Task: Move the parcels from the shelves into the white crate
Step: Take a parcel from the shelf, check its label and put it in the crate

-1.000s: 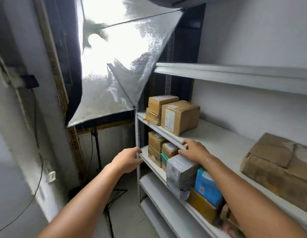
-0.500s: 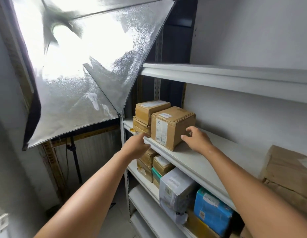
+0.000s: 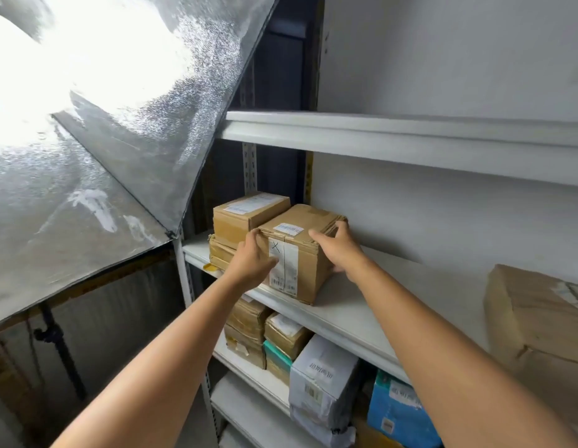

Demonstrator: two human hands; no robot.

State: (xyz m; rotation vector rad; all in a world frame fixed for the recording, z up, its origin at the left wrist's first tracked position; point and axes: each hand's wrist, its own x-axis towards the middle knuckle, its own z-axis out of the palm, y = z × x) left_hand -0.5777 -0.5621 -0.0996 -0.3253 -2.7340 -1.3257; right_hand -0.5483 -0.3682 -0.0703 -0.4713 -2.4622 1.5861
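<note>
A brown cardboard parcel (image 3: 305, 250) with white labels and a pen cross stands on the middle shelf (image 3: 362, 305) near its left end. My left hand (image 3: 253, 258) presses against its left front face, fingers curled over the top edge. My right hand (image 3: 337, 247) clasps its right side, fingers over the top corner. Behind it, two more brown parcels (image 3: 245, 216) are stacked. A large brown parcel (image 3: 536, 318) sits at the shelf's right end. The white crate is out of sight.
A lit softbox (image 3: 113, 118) hangs close on the left, its corner almost at the shelf post, on a black stand (image 3: 55, 344). The shelf below (image 3: 249, 373) holds brown, grey (image 3: 323, 379) and blue (image 3: 397, 415) parcels. An upper shelf (image 3: 394, 137) juts out overhead.
Both hands rose from the shelf edge and closed on the two sides of the labelled parcel. The view has moved closer and tilted upward.
</note>
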